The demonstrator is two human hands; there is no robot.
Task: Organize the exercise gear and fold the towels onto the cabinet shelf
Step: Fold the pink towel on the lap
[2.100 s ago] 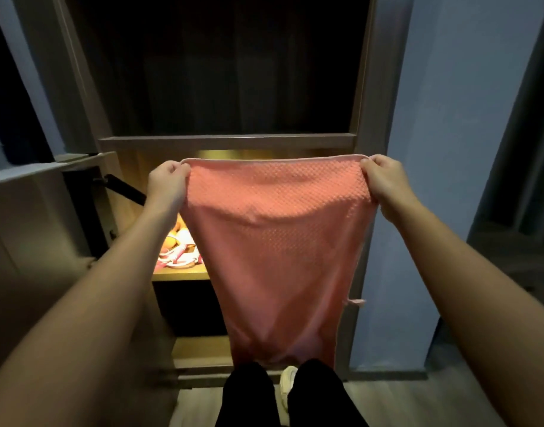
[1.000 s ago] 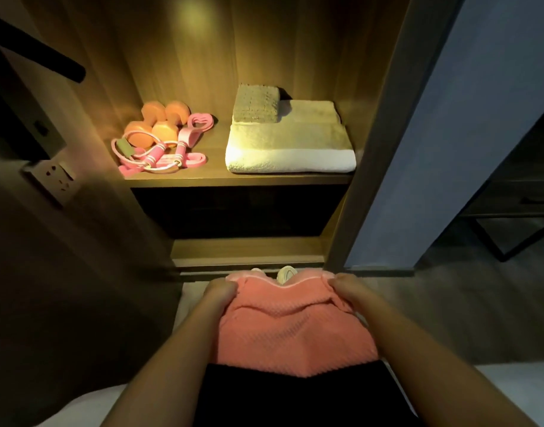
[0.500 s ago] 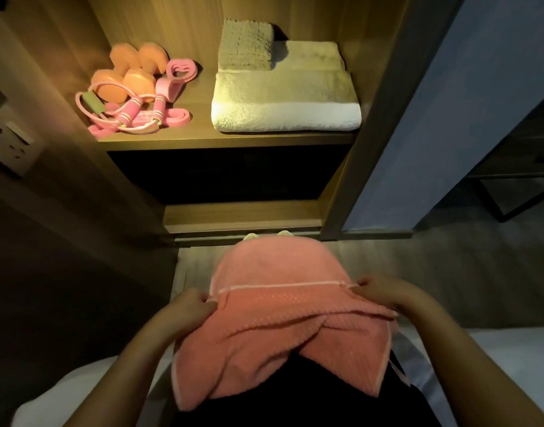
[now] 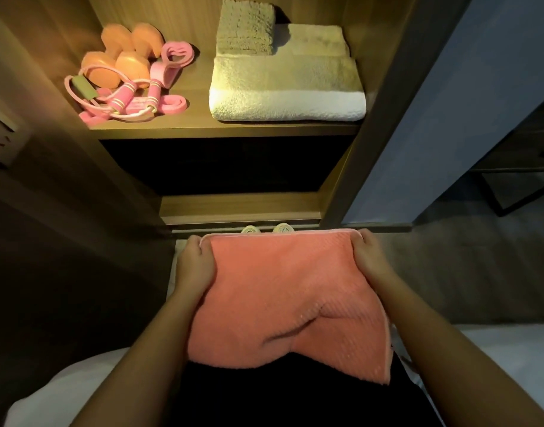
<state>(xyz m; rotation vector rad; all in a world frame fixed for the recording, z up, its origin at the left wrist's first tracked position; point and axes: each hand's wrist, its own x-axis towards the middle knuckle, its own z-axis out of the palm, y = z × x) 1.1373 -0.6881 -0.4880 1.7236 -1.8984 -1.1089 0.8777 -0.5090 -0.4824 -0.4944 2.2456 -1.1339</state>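
Note:
A pink towel [image 4: 280,297] lies folded over my lap, its far edge stretched between my hands. My left hand [image 4: 196,263] grips the far left corner and my right hand [image 4: 370,260] grips the far right corner. On the lit cabinet shelf [image 4: 221,129] ahead sit orange dumbbells [image 4: 122,60] with a pink jump rope [image 4: 125,100] and pink bands on the left. A folded white towel [image 4: 287,87] with a small folded beige towel [image 4: 246,26] on it lies on the right.
A dark lower compartment [image 4: 227,164] opens beneath the shelf. A wall socket [image 4: 0,135] is on the left panel. A blue-grey wall [image 4: 443,118] stands to the right, with a dark metal frame [image 4: 511,192] beyond. White bedding [image 4: 495,349] lies under me.
I lowered the hanging towel onto my lap and folded it. Over the last half second both hands moved forward, carrying the near fold up to the far edge.

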